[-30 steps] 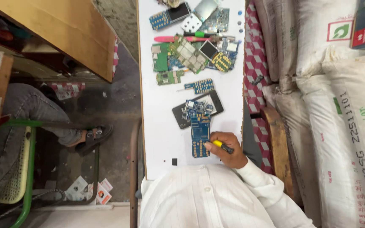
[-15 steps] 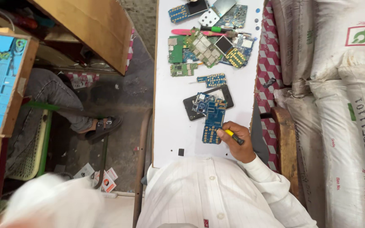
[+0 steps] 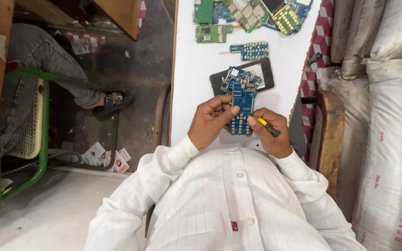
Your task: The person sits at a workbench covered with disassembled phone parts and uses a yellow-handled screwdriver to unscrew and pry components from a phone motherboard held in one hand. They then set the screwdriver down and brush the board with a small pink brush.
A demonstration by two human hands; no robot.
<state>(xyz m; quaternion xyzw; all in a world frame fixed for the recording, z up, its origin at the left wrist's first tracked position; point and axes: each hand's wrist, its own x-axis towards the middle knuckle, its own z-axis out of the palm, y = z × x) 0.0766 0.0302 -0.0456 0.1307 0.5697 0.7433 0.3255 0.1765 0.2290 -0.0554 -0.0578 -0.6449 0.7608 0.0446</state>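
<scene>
A long blue circuit board (image 3: 242, 106) with rows of gold keypad contacts lies on the white table (image 3: 191, 83). My left hand (image 3: 211, 120) grips its left edge with thumb and fingers. My right hand (image 3: 271, 132) touches the board's right edge and holds a small yellow-and-black screwdriver (image 3: 269, 127). Under the board's far end lies a black phone frame (image 3: 257, 74) with small blue parts on it.
Several green and blue circuit boards (image 3: 250, 14) lie at the far end of the table, and a small keypad board (image 3: 250, 49) nearer. White sacks (image 3: 387, 116) stack on the right. Another person's leg and sandal (image 3: 110, 101) and a green chair (image 3: 33, 135) are at left.
My left hand has come into view and taken hold of the blue board. The camera has tilted down and closer, so the table's far end has slid out of view.
</scene>
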